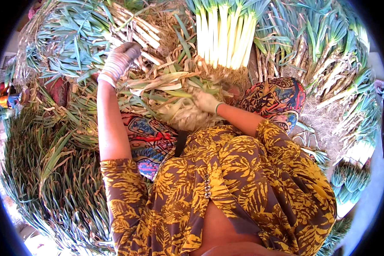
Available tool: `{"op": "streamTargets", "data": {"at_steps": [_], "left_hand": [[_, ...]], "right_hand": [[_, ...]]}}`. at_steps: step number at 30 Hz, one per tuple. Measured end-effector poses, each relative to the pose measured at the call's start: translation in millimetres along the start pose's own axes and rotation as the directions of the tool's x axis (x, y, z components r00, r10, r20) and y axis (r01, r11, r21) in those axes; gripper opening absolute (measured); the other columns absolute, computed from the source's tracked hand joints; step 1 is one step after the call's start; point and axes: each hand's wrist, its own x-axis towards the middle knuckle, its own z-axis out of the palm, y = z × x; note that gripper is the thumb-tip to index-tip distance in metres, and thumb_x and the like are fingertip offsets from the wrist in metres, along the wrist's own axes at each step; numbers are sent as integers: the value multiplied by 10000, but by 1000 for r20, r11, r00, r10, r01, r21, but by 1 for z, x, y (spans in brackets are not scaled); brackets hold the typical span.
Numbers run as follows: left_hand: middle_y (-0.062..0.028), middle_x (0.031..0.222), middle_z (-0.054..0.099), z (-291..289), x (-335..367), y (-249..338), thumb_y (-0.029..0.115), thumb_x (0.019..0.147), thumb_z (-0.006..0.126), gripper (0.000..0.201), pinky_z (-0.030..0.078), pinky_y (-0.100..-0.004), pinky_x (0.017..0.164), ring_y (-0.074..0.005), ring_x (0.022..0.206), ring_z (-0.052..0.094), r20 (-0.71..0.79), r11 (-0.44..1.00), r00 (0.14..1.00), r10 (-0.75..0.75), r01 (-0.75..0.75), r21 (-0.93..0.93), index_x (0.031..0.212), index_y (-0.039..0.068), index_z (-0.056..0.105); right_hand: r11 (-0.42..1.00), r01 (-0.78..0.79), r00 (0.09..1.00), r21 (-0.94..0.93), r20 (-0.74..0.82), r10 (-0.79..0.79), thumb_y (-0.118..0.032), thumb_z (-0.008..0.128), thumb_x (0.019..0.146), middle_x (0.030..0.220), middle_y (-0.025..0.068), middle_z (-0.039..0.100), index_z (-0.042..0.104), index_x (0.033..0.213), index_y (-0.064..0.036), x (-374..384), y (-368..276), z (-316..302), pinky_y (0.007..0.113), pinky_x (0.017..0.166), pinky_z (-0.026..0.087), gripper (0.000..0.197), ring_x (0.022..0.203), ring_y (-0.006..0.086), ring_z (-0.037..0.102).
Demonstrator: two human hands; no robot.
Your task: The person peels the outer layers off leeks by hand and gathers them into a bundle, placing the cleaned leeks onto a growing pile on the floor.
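Note:
My left hand (122, 60), in a pale glove with darkened fingertips, is curled closed at the unpeeled long green onions (143, 32) at the upper left. What its fingers grip, if anything, is hidden. My right hand (205, 101), also gloved, hovers low over a heap of stripped husks and leaves (185, 113) between my knees. Its fingers are smeared by motion, and a yellow-green leaf (178, 93) lies right beside them. Beyond it stands a batch of cleaned green onions (224, 36), white stems side by side, roots toward me.
More unpeeled green onions (333, 72) lie along the right, dirt and roots on their stems. A dense mass of dark green leaves (51, 170) fills the left side. Loose root strands (322, 119) litter the ground at right. My patterned trouser knees (273, 100) flank the husk heap.

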Motion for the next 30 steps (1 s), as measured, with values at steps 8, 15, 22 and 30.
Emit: {"op": "streamTargets", "data": {"at_steps": [8,15,22,30], "left_hand": [[-71,976,675,21,-10,8,207,926,626,292,464,-267,845,-132,878,582,16,906,999,-28,19,422,1122,-9,634],[-93,997,679,34,-15,10,224,927,625,306,461,-290,886,-155,917,593,37,869,999,1,-19,495,1133,-1,635],[-81,962,679,43,-30,26,196,924,630,300,479,-276,802,-136,855,593,38,856,999,27,-43,515,1156,6,627],[-159,963,691,49,-28,37,263,902,651,324,494,-340,826,-246,884,649,55,880,997,45,-66,471,1087,-3,634]], "right_hand": [[684,-374,927,626,241,286,-244,543,928,1063,115,610,569,1151,-32,22,-3,-74,355,753,534,309,943,265,613],[892,-333,921,-306,-308,238,-360,342,999,1359,206,410,424,1375,-24,66,20,-89,436,1015,435,512,1290,326,384],[936,-252,962,247,-44,271,-308,411,995,1096,190,592,496,1297,3,10,-4,11,417,836,515,443,879,298,602],[913,-266,957,309,-29,288,-247,496,974,903,183,653,620,1146,19,66,120,29,385,797,500,340,831,295,625]]}}
